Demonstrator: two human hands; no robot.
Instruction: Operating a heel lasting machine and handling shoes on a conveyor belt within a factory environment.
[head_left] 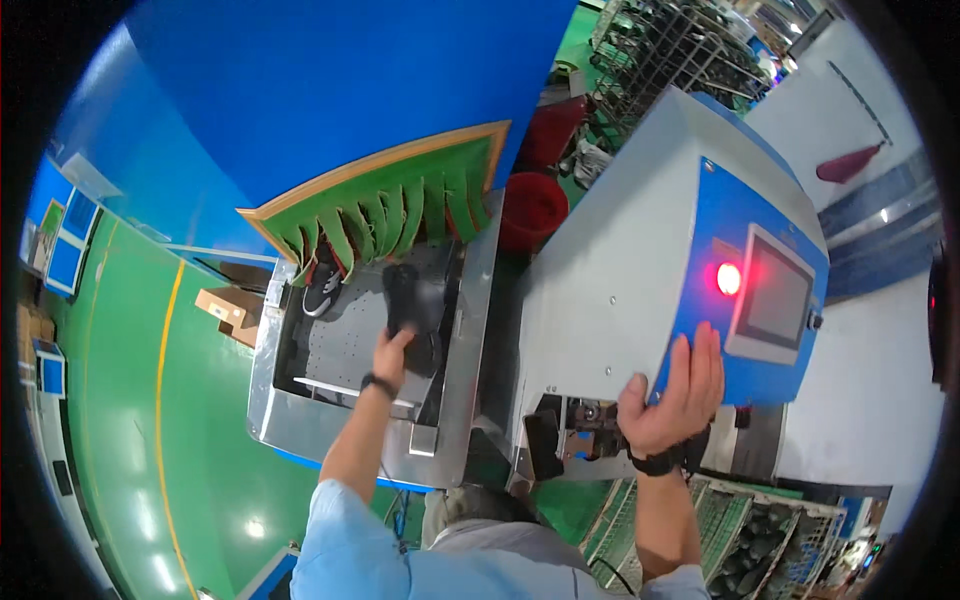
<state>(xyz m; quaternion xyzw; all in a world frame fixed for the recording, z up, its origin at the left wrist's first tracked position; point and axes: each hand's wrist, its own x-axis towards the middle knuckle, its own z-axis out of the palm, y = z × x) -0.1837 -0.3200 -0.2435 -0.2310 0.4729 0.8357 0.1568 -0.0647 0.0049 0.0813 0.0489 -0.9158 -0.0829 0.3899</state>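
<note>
Clamping left hand point(393, 355) on dark shoe point(400, 290) in metal tray point(345, 340), near green flaps point(385, 222); resting right hand point(675, 400), thumb spread from fingers, on blue panel point(738, 205) below red light point(728, 279).

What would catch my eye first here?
Probably the glowing red light on the blue control panel at right, just above the right hand. Next, the green fringed curtain left of centre, with a black-and-white shoe at its hem and the left hand at a dark, blurred shoe.
</note>
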